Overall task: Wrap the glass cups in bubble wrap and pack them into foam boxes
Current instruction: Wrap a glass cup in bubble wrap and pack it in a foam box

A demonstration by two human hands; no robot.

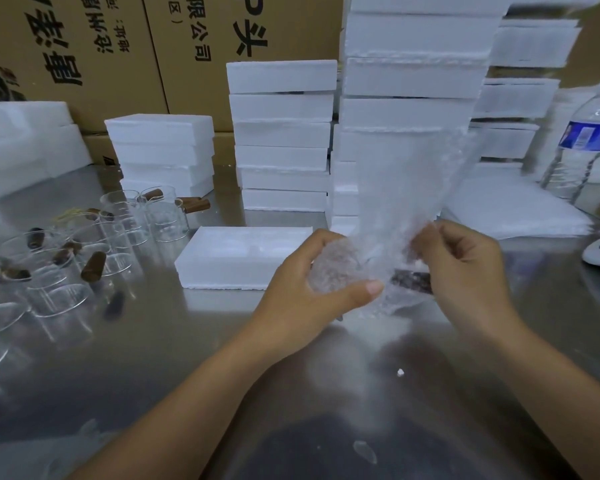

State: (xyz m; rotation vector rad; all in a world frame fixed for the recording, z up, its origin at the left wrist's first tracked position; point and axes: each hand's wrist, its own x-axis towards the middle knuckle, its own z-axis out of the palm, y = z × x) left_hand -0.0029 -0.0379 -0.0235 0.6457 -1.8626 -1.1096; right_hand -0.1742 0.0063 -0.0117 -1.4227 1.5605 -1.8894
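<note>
My left hand (317, 278) grips a glass cup (336, 268) partly rolled in bubble wrap, thumb across its front. My right hand (465, 268) pinches the loose sheet of bubble wrap (409, 174), which stands up blurred between my hands. The cup's dark wooden handle (411, 280) shows through the wrap between my two hands. An open foam box (243, 254) lies flat on the metal table just behind my left hand. Several bare glass cups with wooden handles (84, 244) stand at the left.
Stacks of white foam boxes (281, 133) rise behind, a taller stack (409, 81) to their right. A water bottle (582, 143) stands at far right, above flat white sheets (513, 209). Cardboard cartons (118, 46) form the back wall.
</note>
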